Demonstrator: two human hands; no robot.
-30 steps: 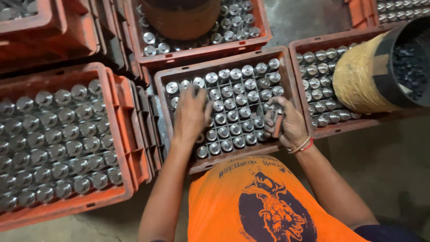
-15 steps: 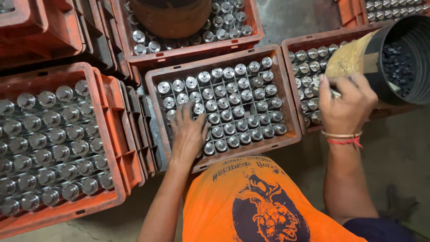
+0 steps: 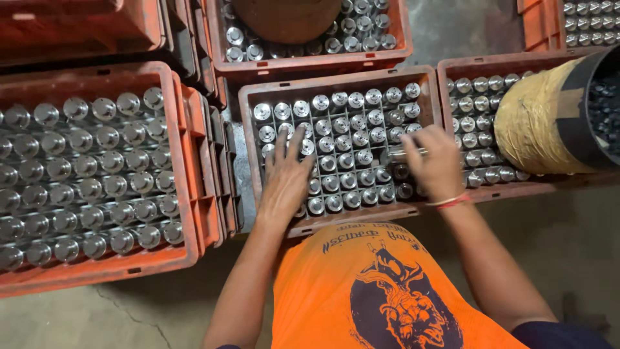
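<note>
The left hand [image 3: 284, 181] is lying flat, fingers spread, on the metal cylinders [image 3: 336, 139] standing upright in the middle crate [image 3: 248, 129], gripping nothing. The right hand [image 3: 436, 161] is grasping 1 metal piece [image 3: 403, 154], holding it sideways just above the right part of that same crate. A taped barrel [image 3: 542, 126] is lying tilted on the crate to the right [image 3: 452, 68]. A large orange crate [image 3: 187, 161] full of the same cylinders is sitting at the left, on the concrete floor [image 3: 568, 239].
</note>
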